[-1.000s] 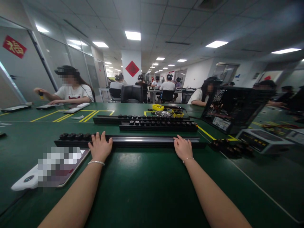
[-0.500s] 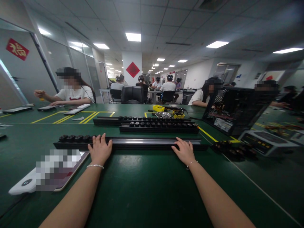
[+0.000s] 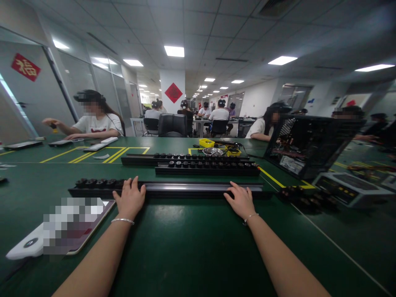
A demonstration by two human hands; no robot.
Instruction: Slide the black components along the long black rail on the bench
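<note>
A long black rail (image 3: 185, 187) with a shiny metal channel lies crosswise on the green table in front of me. Several round black pieces (image 3: 101, 182) sit in a row at its left end. My left hand (image 3: 129, 199) rests on the rail just right of those pieces, fingers spread. Toward the rail's right end, my right hand (image 3: 239, 199) lies with its fingers apart, touching the rail's near edge. Neither hand is wrapped around anything. Beyond stand two more black rails; the shorter one (image 3: 207, 170) carries a row of round black pieces along its top.
A phone (image 3: 95, 231) and a white device (image 3: 29, 245) lie left of my forearm. On the right are an open computer case (image 3: 309, 144), a power supply (image 3: 349, 189) and dark loose parts (image 3: 306, 198). A yellow tray (image 3: 206, 143) sits farther back. Co-workers sit around the table.
The view has tilted up slightly, so things sit a little lower. Both hands stay in the same places on the rail. The co-worker at left has shifted a raised hand slightly.
</note>
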